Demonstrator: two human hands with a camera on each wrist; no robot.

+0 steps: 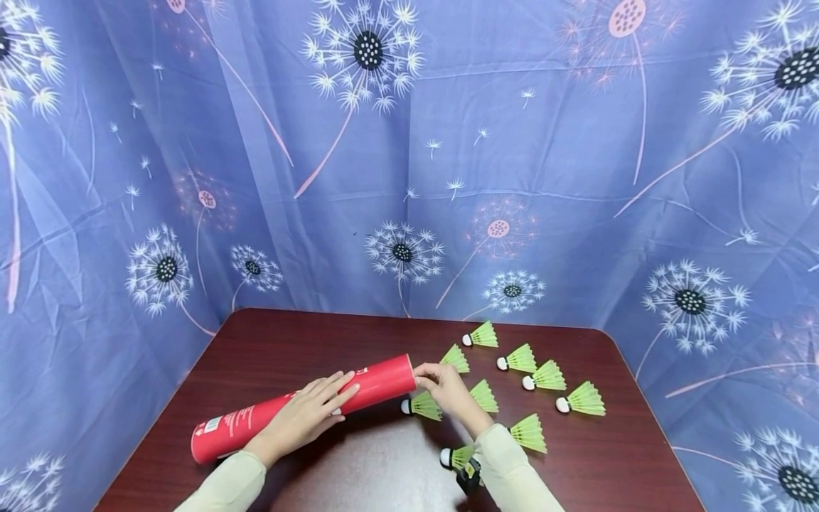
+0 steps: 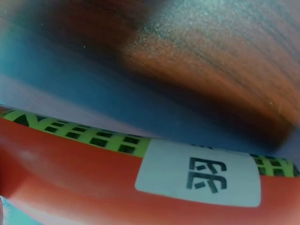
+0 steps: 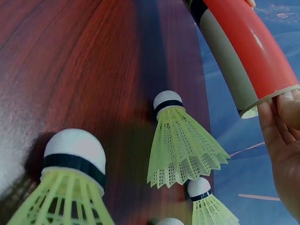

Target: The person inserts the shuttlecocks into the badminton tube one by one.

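A makeshift recording booth rather than a lived-in room: a blue dandelion-print curtain hangs as backdrop behind and on both sides of a dark reddish wood-grain counter, closing off everything beyond it.

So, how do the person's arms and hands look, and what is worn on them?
Both arms wear long sleeves of a pale cream cloth, the left sleeve and the right sleeve ending at the wrists. The left hand and right hand are bare: no gloves or rings show. A small black device sits by the right wrist.
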